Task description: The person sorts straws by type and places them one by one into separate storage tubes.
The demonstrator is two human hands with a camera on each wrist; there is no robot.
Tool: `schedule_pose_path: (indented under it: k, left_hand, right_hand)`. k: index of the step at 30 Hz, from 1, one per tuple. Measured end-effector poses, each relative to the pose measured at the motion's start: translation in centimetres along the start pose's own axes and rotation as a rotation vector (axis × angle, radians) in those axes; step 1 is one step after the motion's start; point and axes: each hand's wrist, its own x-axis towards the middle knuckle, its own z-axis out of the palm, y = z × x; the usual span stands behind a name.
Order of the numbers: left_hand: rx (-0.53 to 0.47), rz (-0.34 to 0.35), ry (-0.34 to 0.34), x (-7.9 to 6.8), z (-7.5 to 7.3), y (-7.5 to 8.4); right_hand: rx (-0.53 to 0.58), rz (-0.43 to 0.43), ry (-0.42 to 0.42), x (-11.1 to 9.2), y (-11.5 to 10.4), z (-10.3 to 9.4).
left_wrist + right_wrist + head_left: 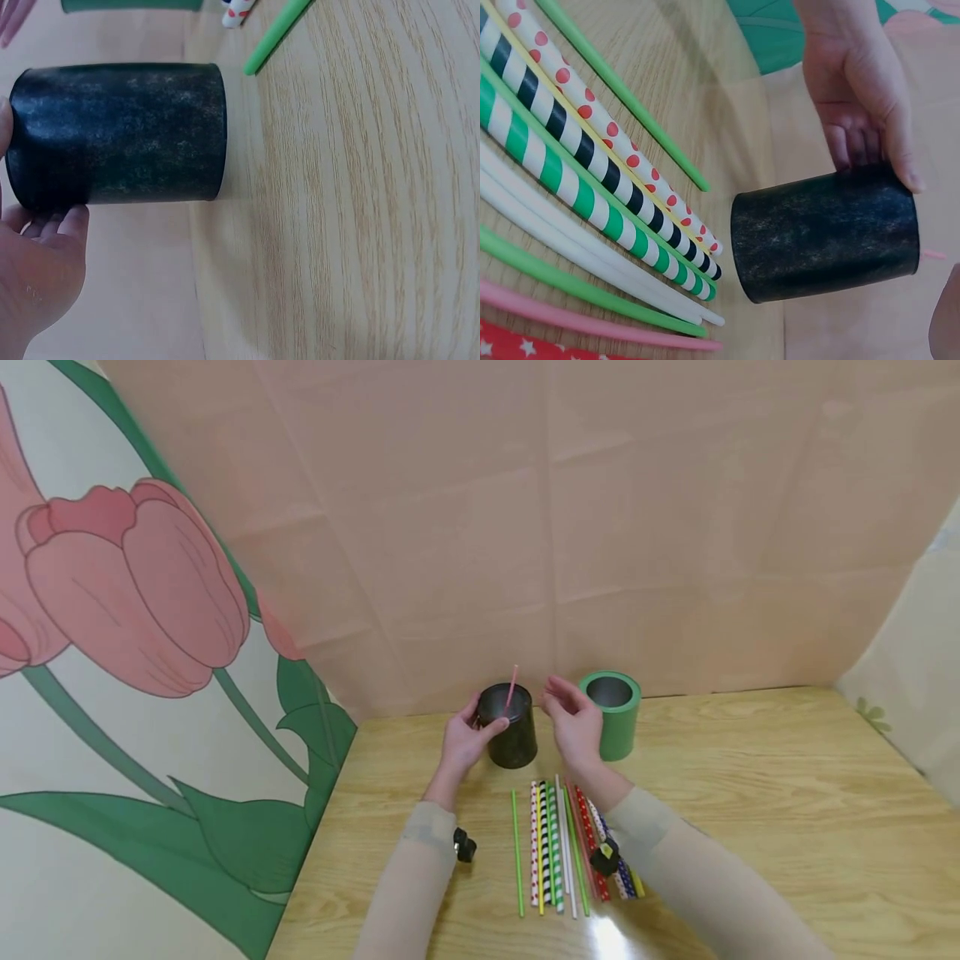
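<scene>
My left hand (462, 742) grips a black cylindrical cup (514, 747) by its upper side, thumb at the rim. One thin pink straw (513, 681) leans inside that cup, its upper end sticking out above the rim. In the right wrist view the thumb of my left hand (866, 90) lies along the cup's top edge. My right hand (576, 727) hovers between the black cup and a green cup (619, 731), fingers loosely bent and holding nothing. The green cup stands upright, partly behind the right hand; its dark inside shows at the top.
In front of the cups lies a row of straws: a plain green straw (517, 852) at the left, then dotted, striped and plain ones. My right forearm covers some at the right. A peach sheet (465, 568) hangs behind the wooden table (787, 793); a tulip-painted wall is left.
</scene>
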Motion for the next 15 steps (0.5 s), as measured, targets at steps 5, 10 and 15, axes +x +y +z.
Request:
schedule_pose_path:
  k: [5, 10, 15]
  left_hand:
    - [-0.004, 0.005, -0.005, 0.2, 0.1, 0.0]
    - [-0.002, 0.001, -0.007, 0.3, -0.1, 0.1]
    - [0.002, 0.011, 0.010, 0.3, 0.0, 0.2]
  right_hand:
    - [0.003, -0.006, -0.070, -0.6, -0.8, -1.2]
    - [-0.015, 0.035, -0.143, -1.3, -1.0, -3.0]
    - [-0.058, 0.116, -0.235, -1.9, -0.7, -5.2]
